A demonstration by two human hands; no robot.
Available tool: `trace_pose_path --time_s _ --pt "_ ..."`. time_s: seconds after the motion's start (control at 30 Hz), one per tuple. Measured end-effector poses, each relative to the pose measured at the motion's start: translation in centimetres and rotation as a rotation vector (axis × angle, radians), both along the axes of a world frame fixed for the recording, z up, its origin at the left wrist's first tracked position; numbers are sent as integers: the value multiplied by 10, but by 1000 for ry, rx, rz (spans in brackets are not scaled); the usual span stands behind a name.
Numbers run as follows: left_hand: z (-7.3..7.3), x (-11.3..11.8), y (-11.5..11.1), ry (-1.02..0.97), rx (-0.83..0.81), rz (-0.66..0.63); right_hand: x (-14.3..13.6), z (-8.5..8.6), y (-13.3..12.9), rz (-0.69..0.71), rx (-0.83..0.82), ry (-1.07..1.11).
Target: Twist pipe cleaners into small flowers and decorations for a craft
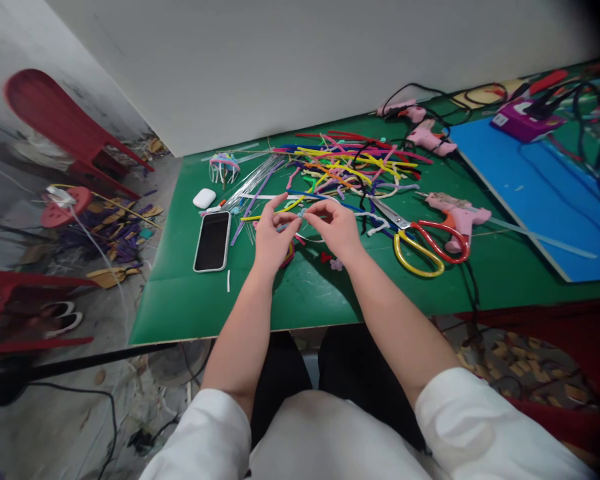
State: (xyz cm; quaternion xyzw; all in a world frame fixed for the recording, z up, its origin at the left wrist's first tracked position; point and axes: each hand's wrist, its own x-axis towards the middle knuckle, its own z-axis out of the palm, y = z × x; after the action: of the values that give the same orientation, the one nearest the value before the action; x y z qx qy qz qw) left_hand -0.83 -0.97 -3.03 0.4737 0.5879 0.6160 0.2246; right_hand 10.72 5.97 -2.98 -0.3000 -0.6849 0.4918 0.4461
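Above the green table, my left hand and my right hand meet at their fingertips. Between them is a small light-blue fuzzy piece, pinched by the fingers of both hands; its full shape is partly hidden. Just beyond lies a pile of colourful pipe cleaners. A small red piece and a lilac piece rest on the table below my right hand. To the right of that hand are large scissors with one yellow and one red handle, blades partly apart.
A phone and a white case lie at left on the green table. Pink glue guns, black cables, a blue board and a purple power block are at right. A red chair stands at far left.
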Motion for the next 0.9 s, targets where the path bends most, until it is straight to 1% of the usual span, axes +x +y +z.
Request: trace_pose_path --time_s 0.13,0.33,0.5,0.6,0.73,0.9 --pt "-2 2 0 -58 -2 5 0 0 1 22 -92 55" --pt "1 6 -3 -11 30 61 1 -2 2 56 -90 79" --pt "2 6 -2 -2 50 50 2 -4 6 129 -181 158" --pt "2 6 -1 21 57 73 2 -3 6 189 -235 125" --pt "3 6 -2 105 78 124 1 -2 5 165 -301 128" --pt "3 8 -4 204 98 137 -2 -5 5 134 -353 207"
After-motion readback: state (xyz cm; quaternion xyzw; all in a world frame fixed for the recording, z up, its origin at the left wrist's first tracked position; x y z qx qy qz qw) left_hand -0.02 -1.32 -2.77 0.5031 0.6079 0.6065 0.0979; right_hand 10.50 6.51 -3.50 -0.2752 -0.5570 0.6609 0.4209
